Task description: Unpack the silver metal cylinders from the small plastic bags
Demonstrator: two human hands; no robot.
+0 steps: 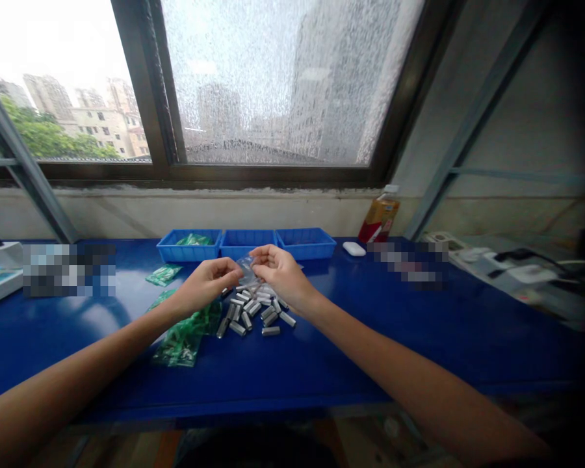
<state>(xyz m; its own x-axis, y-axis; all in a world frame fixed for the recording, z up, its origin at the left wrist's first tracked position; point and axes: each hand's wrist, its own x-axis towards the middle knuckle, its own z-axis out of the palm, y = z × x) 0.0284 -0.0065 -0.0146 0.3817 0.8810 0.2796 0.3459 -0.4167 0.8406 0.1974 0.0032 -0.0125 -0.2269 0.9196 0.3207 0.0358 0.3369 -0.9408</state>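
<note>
Between my two hands a small clear plastic bag [246, 268] is stretched above the table. My left hand [213, 279] pinches its left side, with thumb and fingers pressed together. On the other side, my right hand [279, 270] has its fingers curled and closed on the bag's edge. What lies inside the bag, if anything, I cannot make out. Below the hands, several short silver metal cylinders [271, 331] lie loose in a pile. Green-printed plastic packets [180, 341] lie under and beside my left forearm, and another green packet [164, 274] sits farther back.
Three blue bins stand along the wall: the left bin [166, 250] holds green packets, beside a middle bin [244, 250] and a right bin [309, 249]. A white case [353, 248] and a drink bottle [380, 214] are at right. Power strips [517, 273] lie far right.
</note>
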